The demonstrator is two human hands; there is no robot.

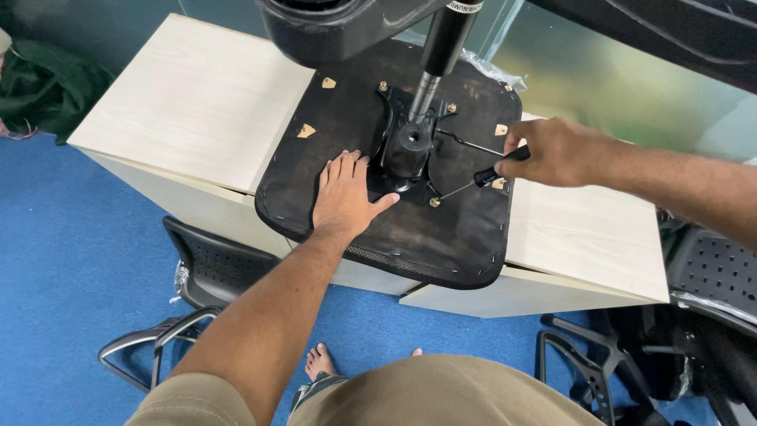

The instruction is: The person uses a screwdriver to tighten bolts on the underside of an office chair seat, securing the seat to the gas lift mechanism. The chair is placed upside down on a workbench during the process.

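An upturned black chair seat [441,237] lies on a pale wooden table [197,102]. A black metal mounting plate [408,150] with a gas-lift cylinder [441,47] is fixed at its middle. My left hand [345,197] rests flat on the seat underside, just left of the plate, thumb against its base. My right hand [556,151] grips a black-handled screwdriver [473,181], whose tip meets a brass screw [434,203] at the plate's near right corner.
A black chair backrest [213,268] and a metal chair frame [150,343] lie on the blue carpet below left. More black chair parts [694,331] sit at the right. A green cloth [47,87] lies far left. A glass panel [615,79] stands behind the table.
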